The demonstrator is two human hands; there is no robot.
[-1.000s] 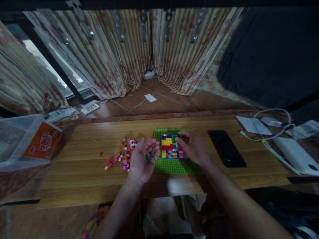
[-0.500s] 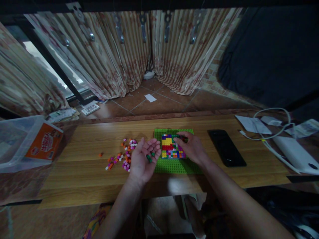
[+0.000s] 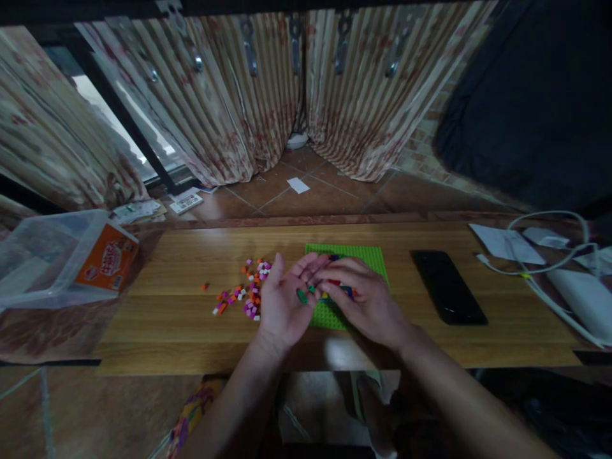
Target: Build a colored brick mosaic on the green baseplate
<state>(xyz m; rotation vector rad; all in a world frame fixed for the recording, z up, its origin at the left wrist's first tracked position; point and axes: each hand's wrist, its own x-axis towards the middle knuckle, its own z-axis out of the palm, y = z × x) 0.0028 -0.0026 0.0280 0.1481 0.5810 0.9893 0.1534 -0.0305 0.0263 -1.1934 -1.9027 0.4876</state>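
Green toy bricks (image 3: 302, 296) lie on the unclenched left hand (image 3: 287, 313). Whether the right hand (image 3: 367, 298), just beside, grasps one, I cannot tell.

Your tabletop (image 3: 176, 338) shows a smooth wood-grain finish with a soft sheen and a bright reflection near its front edge. The green baseplate (image 3: 375, 256) is plastic, its surface roughened by rows of studs. The loose bricks (image 3: 251, 308) and the green bricks (image 3: 302, 296) in your left hand (image 3: 287, 309) look like hard plastic. To your right, note the black phone (image 3: 449, 287), smooth and glossy. To your left, the bin (image 3: 57, 255) is translucent plastic. Ahead of you, the curtains (image 3: 229, 121) are pleated matt cloth; the hooks (image 3: 252, 64) are shiny metal.
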